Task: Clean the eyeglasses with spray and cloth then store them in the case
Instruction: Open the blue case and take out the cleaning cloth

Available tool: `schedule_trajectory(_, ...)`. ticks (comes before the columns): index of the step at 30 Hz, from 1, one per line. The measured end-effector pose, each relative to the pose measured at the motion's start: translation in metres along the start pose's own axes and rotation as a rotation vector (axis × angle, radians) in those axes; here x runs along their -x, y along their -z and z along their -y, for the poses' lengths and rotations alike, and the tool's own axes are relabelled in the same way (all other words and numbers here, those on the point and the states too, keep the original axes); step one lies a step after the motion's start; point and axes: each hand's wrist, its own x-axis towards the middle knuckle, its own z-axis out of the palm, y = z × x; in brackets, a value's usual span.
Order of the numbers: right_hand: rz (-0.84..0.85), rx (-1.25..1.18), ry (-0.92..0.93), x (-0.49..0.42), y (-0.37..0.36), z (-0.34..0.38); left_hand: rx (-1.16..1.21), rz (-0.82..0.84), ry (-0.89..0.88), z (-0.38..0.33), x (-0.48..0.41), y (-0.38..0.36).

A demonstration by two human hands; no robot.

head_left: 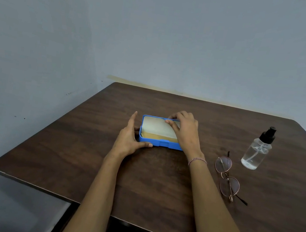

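A dark brown wood-grain table (65, 153) is standing against a grey-blue wall (159, 29). Toward the table's right side, a clear spray bottle with a black pump top (257, 149) is standing upright. Just nearer the person, a pair of round, thin-rimmed rose-gold eyeglasses (226, 177) is lying on the bare wood, well apart from the case, with nothing lying between the two.

The blue plastic eyeglass case (161, 143) is sitting near the table's middle, between the two hands. Its lid (156, 125) is standing raised, showing a pale lining, and a yellowish cloth (157, 136) is lying in the tray. The case's long axis is running left to right, its latch side facing the person.

The left hand (129, 138) is bracing the case's left end, fingers straight and thumb lying along the front edge. The right hand (185, 131), a beaded bracelet (197, 160) at its wrist, is pinching the lid's upper rim between thumb and curled fingers, covering the lid's right corner.
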Motion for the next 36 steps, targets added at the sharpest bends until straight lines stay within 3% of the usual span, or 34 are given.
schedule_trajectory(6,-0.16,0.007,-0.072,0.019,0.017,0.001,-0.163,-0.048,-0.025,-0.005,0.003,-0.007)
schedule_trajectory(9,-0.251,0.085,-0.173,0.03,0.023,0.005,-0.259,-0.283,-0.144,-0.009,0.006,-0.007)
schedule_trajectory(13,-0.199,0.145,-0.299,0.044,0.017,0.01,-0.353,-0.519,-0.296,-0.017,0.008,-0.01)
schedule_trajectory(17,-0.119,0.296,-0.336,0.048,0.016,0.01,-0.6,-0.423,-0.332,-0.028,0.008,-0.023)
schedule_trajectory(19,-0.075,0.394,-0.327,0.047,0.016,0.011,-0.847,-0.375,-0.346,-0.037,0.006,-0.025)
schedule_trajectory(22,-0.058,0.568,-0.322,0.046,0.016,0.014,-1.107,-0.227,-0.246,-0.042,0.005,-0.028)
schedule_trajectory(36,0.132,0.715,-0.405,0.035,0.018,0.02,-1.153,-0.083,-0.068,-0.061,-0.005,-0.031)
